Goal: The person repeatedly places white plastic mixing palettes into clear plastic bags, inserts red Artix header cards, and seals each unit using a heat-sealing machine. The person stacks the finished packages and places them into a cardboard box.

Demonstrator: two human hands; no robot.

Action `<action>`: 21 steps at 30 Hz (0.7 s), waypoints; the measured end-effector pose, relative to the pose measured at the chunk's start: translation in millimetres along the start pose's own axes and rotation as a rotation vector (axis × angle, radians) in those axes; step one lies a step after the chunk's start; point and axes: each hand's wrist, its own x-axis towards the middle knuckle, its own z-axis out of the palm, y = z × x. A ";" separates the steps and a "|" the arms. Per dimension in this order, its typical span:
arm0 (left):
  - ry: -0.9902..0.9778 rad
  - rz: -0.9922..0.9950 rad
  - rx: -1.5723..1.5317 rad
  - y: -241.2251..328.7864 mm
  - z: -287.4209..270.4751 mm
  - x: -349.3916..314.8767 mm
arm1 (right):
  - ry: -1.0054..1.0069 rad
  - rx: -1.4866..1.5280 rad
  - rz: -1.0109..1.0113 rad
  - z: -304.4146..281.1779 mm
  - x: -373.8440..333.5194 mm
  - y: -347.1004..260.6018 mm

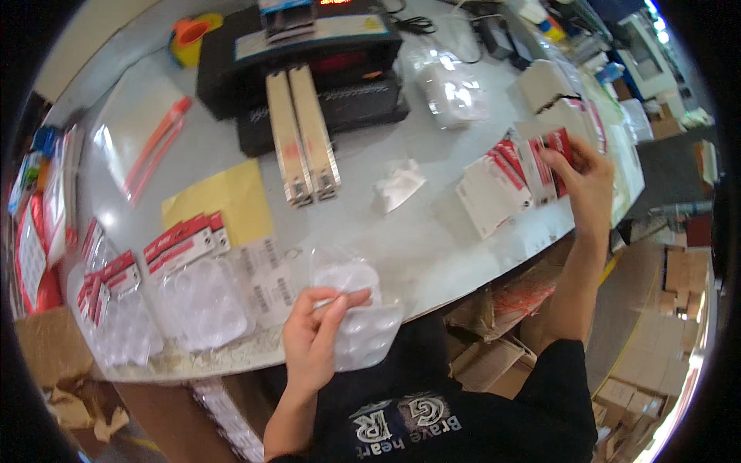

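At the table's front edge, my left hand (312,339) pinches a clear plastic bag (361,339) with a white, round-welled tray inside. Over on the right, my right hand (590,174) has its thumb and fingers closed on a red-and-white card (557,143). Below that card, a fanned-out stack of similar cards (490,193) lies on the table. Farther left are bagged white trays (204,301) topped with red-and-white header cards, and a second group of such bags (127,328) beside them.
A black machine (316,108) with two metal rails (302,139) stands at the back. Around it lie a yellow sheet (220,201), a barcode label sheet (266,282), an orange-edged plastic bag (158,147), a white scrap (401,185) and a clear packet (455,92). Cardboard boxes (648,339) stand right.
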 end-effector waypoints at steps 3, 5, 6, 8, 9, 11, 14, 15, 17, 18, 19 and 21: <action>-0.048 0.054 0.052 2.4 7.1 -1.5 | -0.517 0.219 -0.115 35.0 -43.9 -34.2; -0.038 0.072 0.177 5.5 7.0 -4.0 | -0.758 0.218 -0.206 68.6 -62.8 -45.7; -0.023 0.068 0.208 7.2 5.5 -6.0 | -0.859 0.232 -0.197 84.1 -69.2 -49.2; 0.007 0.058 0.257 10.3 0.3 -8.1 | -0.903 0.219 -0.159 97.9 -72.4 -55.4; 0.019 0.091 0.259 10.3 -1.6 -7.6 | -0.903 0.241 -0.175 103.9 -74.8 -57.5; 0.045 0.124 0.242 11.0 -5.3 -7.8 | -0.890 0.224 -0.130 110.8 -76.7 -61.6; 0.046 0.170 0.265 9.8 -7.4 -6.6 | -0.858 0.242 -0.192 114.4 -79.0 -65.5; 0.065 0.161 0.292 9.1 -7.9 -5.4 | -0.865 0.255 -0.223 113.9 -79.0 -65.8; 0.092 0.188 0.325 8.1 -8.5 -4.2 | -0.873 0.243 -0.278 115.3 -80.1 -65.5; 0.098 0.177 0.335 7.8 -8.9 -4.3 | -0.877 0.218 -0.303 116.4 -80.3 -64.9; 0.103 0.165 0.346 7.6 -9.7 -4.1 | -0.882 0.192 -0.329 117.3 -80.7 -64.5; 0.119 0.158 0.387 7.2 -11.3 -4.8 | -0.855 0.160 -0.437 119.6 -80.8 -63.6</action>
